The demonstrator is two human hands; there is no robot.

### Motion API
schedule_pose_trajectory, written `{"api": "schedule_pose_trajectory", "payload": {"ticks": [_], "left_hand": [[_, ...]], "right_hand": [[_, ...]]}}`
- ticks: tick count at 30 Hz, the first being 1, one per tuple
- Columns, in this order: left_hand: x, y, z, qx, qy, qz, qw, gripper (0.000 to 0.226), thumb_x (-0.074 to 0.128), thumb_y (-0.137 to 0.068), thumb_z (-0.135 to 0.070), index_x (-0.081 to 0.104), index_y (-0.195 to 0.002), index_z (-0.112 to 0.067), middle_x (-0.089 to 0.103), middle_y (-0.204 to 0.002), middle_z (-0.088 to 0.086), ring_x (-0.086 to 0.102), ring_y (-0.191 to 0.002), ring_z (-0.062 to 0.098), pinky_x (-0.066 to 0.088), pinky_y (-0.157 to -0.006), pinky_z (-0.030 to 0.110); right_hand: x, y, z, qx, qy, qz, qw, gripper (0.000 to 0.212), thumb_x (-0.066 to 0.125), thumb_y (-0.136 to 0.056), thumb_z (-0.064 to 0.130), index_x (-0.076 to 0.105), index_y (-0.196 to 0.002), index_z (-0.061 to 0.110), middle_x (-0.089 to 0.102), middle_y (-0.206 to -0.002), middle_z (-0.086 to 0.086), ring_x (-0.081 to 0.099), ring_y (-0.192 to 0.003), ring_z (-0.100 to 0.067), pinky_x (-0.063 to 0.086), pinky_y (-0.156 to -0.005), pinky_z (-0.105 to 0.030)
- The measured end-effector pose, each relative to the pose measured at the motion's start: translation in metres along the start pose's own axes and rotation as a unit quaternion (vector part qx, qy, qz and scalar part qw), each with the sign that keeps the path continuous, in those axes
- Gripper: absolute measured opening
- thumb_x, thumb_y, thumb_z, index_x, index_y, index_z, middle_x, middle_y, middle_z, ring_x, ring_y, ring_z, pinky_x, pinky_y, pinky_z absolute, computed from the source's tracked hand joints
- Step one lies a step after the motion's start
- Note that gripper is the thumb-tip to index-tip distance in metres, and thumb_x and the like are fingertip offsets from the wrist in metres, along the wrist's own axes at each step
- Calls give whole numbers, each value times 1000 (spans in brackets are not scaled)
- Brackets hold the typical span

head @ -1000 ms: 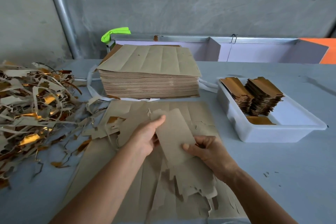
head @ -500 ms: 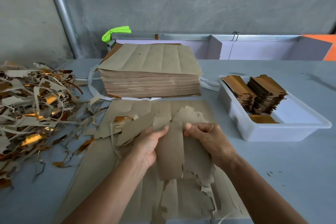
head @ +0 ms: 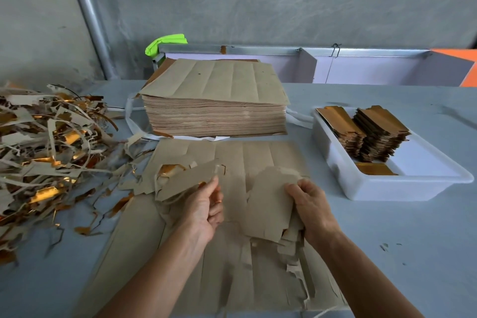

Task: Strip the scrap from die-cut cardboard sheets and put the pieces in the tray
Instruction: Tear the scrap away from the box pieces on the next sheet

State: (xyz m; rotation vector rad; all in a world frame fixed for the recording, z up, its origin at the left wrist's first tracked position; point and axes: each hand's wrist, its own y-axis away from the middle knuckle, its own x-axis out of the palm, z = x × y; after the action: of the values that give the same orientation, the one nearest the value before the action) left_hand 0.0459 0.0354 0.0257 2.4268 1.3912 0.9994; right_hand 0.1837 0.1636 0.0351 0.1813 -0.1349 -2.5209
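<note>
A pale blue-grey desk (head: 387, 253) carries a tall stack of brown die-cut cardboard sheets (head: 215, 108) at the back, flat sheets (head: 232, 273) spread at the near middle, a tangled heap of brown and gold scrap strips (head: 49, 152) on the left, and a white plastic tray (head: 382, 188) on the right.

Two forearms enter the frame from 6 o'clock, both bare from the lower edge up to the wrist; no sleeve, cuff or glove on either. Left hand (head: 204, 208) bare; a thin ring (head: 219, 201) shows on one finger, gold-toned, toward 3 o'clock of the palm. Which finger carries it cannot be resolved. Right hand (head: 311, 208) bare, no ring or band visible on the exposed side. No watch or bracelet on either wrist. Nails short, unpainted where visible.
</note>
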Motion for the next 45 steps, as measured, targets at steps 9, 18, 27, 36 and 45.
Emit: {"api": "schedule_pose_trajectory", "payload": {"ticks": [9,18,27,36,45], "left_hand": [[-6,-17,-18,-34,77,-44,995,17,55,-92,-15,57,-77,-9,64,-59,2,41,-32,3,21,-28,12],[-26,-17,-13,19,2,-46,999,18,38,-87,3,51,-79,-6,67,-68,8,43,-34,7,19,-30,11],[-24,-7,-21,-18,-57,30,998,35,66,-73,-49,62,-87,-17,69,-81,11,54,-51,14,27,-40,17],[11,11,2,66,-349,106,929,19,77,-75,-10,62,-87,-9,68,-62,0,46,-46,7,38,-47,17],[-18,1,-5,88,-407,91,904,7,63,-89,-13,57,-87,-16,52,-50,-16,46,-46,-5,36,-49,11]], "right_hand": [[-9,-7,-17,-10,-1,-13,1000,4,53,-94,22,52,-97,23,62,-101,-8,63,-91,-25,56,-80,-50],[-39,-22,1,-4,-117,-181,977,31,38,-97,2,64,-105,17,49,-115,0,48,-105,-21,47,-91,-38],[-30,-22,2,-7,-115,-166,979,29,39,-95,3,66,-99,13,49,-101,4,49,-93,-15,46,-92,-37],[17,-11,13,-12,-184,-60,981,28,73,-80,9,63,-106,15,60,-102,-2,63,-90,-20,56,-81,-38],[-12,-22,13,23,-199,-125,972,38,68,-76,-9,66,-101,20,57,-94,4,56,-81,-12,49,-59,-23]]}}
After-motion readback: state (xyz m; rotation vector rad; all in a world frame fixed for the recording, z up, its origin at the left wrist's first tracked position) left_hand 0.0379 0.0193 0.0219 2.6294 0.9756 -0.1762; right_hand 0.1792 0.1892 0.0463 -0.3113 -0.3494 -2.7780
